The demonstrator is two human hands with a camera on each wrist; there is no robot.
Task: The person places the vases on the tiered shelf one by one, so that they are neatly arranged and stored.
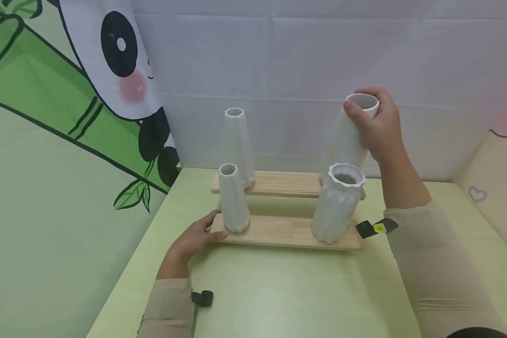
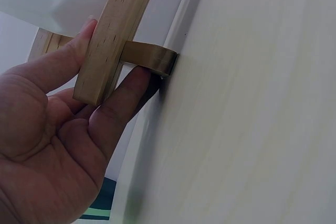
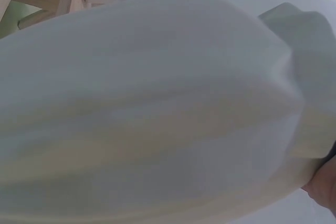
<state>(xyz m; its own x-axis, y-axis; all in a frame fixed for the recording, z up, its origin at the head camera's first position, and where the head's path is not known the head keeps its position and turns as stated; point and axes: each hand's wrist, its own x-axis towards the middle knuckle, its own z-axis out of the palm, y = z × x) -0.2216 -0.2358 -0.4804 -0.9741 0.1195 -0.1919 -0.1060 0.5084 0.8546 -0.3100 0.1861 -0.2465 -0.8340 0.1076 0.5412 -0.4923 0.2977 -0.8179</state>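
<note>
In the head view my left hand grips the left end of a two-level wooden rack. The left wrist view has its thumb on top of the front board and fingers beneath, by a small wooden foot. At the back right, my right hand holds a smooth white vase around its rim; its base is hidden. A scalloped white vase stands on the front board's right and fills much of the right wrist view. Two slim white vases stand at left: front, back.
The rack rests on a pale yellow-green table. Behind it hangs a white backdrop; a green panel with a cartoon panda borders the left. A pale side wall stands on the right.
</note>
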